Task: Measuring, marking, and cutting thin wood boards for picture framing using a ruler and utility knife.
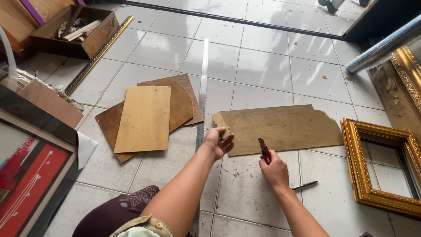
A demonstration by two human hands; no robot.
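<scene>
Board point(285, 127) is what matters here: a long brown hardboard sheet lying flat on the tiled floor point(263, 70) at centre frame, its long axis running left to right, just beyond both your hands. Your left hand point(219, 141) is clenched over the board's torn left corner, thumb side up. Your right hand point(274, 169) grips a red utility knife point(264, 151), blade out and pointing up-frame, its tip at the board's near edge. Of the two, your left sits on the sheet; your right hovers just short of it.

A long steel ruler point(202, 87) lies up-frame to down-frame just left of your left hand, touching or nearly touching the board's left end. A pen point(305, 185) rests on the tile right of your right wrist. The gold frame point(377, 166) crowds the board's right end; a stack of wood panels point(147, 116) lies left of the ruler. Bare tile opens above the board.
</scene>
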